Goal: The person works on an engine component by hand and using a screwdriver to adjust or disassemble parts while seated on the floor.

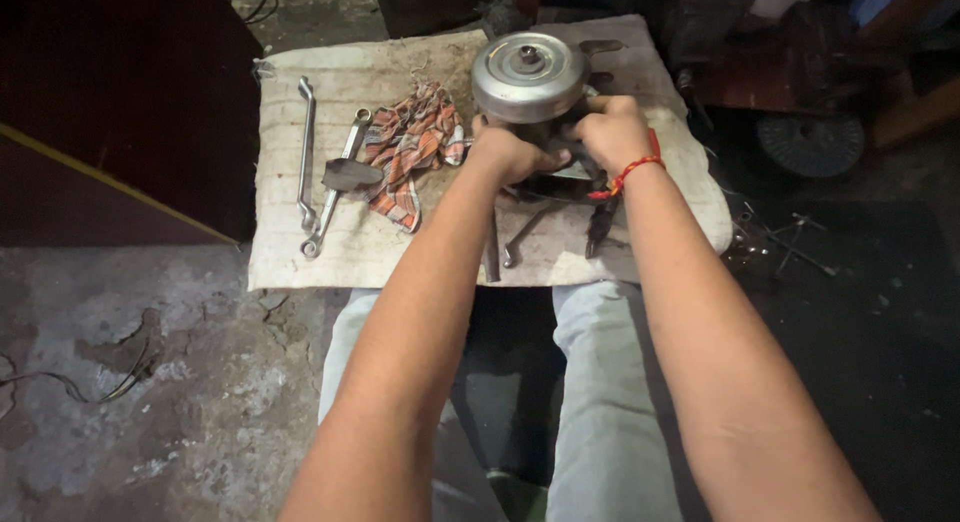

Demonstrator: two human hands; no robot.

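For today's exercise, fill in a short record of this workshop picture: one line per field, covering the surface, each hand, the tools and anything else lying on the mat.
Surface: dirty pale mat on a concrete floor
Left hand: grips the dark base under the round metal part
Right hand: grips the same base from the other side; red thread at the wrist
Tools: two long wrenches on the left; pliers under the right wrist
Cloth: checked rag beside the wrenches

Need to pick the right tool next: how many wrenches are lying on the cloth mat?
3 clearly: two long wrenches side by side left of the checked rag, one near the mat's front edge under the forearms. More may be hidden under the arms.
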